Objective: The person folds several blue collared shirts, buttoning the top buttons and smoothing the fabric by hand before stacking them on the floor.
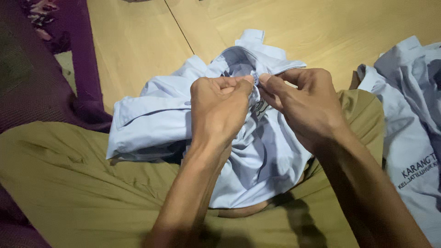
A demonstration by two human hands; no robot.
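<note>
Both hands (257, 98) pinch a crumpled, soft pale-blue shirt (257, 156), seemingly at a button.

The light blue shirt (271, 156) lay crumpled across the person's lap, on olive trousers, its upper part spilling onto the pale wooden floor beyond the knees. It was rumpled and half open, the collar (250, 43) turned up at the far end and pointing away from the wearer of the camera. One sleeve or side panel stretched flat to the left, ending in a straight folded edge. Near the collar the two front edges were drawn together, pinched between the fingertips of both hands at a small pale button (255, 77). Dark printing showed in the folds just below that spot, too creased to make out.
</note>
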